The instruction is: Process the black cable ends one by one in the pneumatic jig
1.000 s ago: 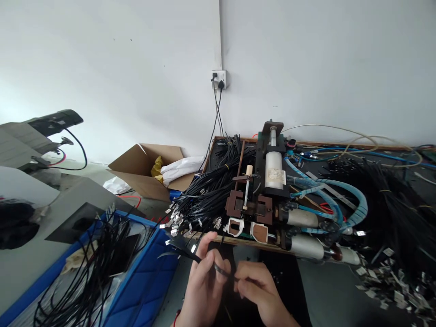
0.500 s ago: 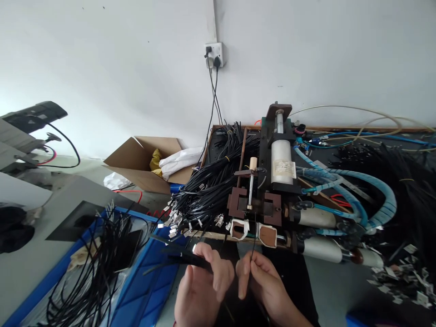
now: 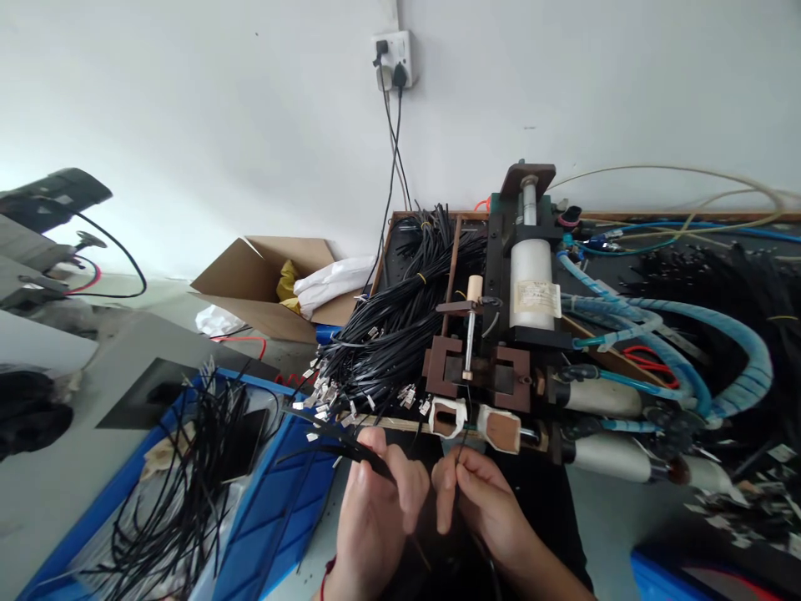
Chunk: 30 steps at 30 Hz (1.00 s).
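My left hand (image 3: pixel 379 509) is closed round a small bunch of black wires (image 3: pixel 350 445), whose ends stick out to the left past the thumb. Beside it, my right hand (image 3: pixel 479 497) pinches one thin black wire (image 3: pixel 464 442) between thumb and fingers. That wire runs upward toward the gap between the two padded jaws of a clamping machine (image 3: pixel 501 427). Whether its tip touches the jaws I cannot tell. Above the jaws stand two brown metal brackets and an upright rod with a wooden-coloured knob (image 3: pixel 475 288).
Bundled black wires with metal end pieces (image 3: pixel 388 351) lie left of the machine. More wires fill a blue bin (image 3: pixel 269 534) at lower left. An open cardboard box (image 3: pixel 250 288) stands behind. Blue-wrapped air hoses (image 3: pixel 713 334) and another wire heap (image 3: pixel 738 292) are to the right.
The view has shifted slightly, so the machine and wall socket sit higher in the picture. Both hands keep their holds; the left has turned a little, its wires rising slightly.
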Each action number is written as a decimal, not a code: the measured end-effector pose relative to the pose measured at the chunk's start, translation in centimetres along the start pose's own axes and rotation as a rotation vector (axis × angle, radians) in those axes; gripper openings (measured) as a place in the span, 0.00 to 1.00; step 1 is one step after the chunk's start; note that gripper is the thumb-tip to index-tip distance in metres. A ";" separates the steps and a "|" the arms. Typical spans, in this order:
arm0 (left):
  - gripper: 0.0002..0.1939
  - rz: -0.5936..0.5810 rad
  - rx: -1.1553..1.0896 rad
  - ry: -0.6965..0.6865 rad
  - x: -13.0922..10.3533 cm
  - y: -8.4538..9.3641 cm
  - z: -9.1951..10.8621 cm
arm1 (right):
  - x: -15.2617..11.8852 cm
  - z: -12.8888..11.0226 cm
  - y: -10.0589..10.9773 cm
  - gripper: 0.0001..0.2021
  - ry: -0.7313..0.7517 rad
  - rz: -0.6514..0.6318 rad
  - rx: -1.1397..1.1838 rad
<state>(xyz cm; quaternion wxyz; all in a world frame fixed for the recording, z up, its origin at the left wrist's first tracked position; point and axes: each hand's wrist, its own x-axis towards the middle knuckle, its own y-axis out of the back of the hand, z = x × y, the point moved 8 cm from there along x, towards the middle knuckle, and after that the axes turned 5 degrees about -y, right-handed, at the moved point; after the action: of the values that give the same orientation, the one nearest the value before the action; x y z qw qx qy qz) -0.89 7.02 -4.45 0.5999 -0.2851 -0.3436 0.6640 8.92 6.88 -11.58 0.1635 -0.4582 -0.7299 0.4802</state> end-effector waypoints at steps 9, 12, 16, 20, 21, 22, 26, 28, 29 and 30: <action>0.08 0.157 0.201 -0.036 -0.3 2.2 0.1 | 0.3 -1.3 0.1 0.22 0.148 0.070 -0.148; 0.11 0.197 0.313 -0.082 -0.5 2.7 0.4 | 0.0 -1.8 0.8 0.26 0.177 0.151 -0.346; 0.13 0.223 0.510 -0.127 -1.5 3.1 1.0 | -0.3 -1.0 1.1 0.27 0.111 0.184 -0.915; 0.14 0.185 0.636 -0.051 -2.5 2.6 0.9 | -1.0 -1.0 0.3 0.25 0.134 0.215 -1.215; 0.14 0.178 0.652 -0.040 -2.6 2.4 1.0 | -1.3 -1.4 -0.2 0.21 0.177 0.239 -1.275; 0.15 0.173 0.666 -0.043 -2.7 2.2 1.1 | -1.7 -1.8 -0.8 0.16 0.220 0.262 -1.346; 0.14 0.149 0.683 -0.102 -2.9 1.3 1.7 | -2.8 -2.7 -2.2 0.07 0.281 0.311 -1.611; 0.14 0.139 0.669 -0.090 -3.1 1.1 1.5 | -2.8 -2.4 -2.1 0.09 0.227 0.265 -1.746; 0.14 0.131 0.657 -0.071 -3.2 1.1 1.3 | -2.8 -2.0 -2.0 0.08 0.185 0.224 -1.807; 0.14 0.121 0.646 -0.046 -3.3 1.0 1.1 | -2.7 -1.7 -1.9 0.09 0.146 0.185 -1.864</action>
<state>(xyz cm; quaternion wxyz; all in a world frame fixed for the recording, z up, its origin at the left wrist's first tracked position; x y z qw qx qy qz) -1.96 3.53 -4.67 0.6108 -0.0848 -0.1113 0.7793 10.55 5.39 -8.57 -0.2627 -0.4894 -0.7688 -0.3168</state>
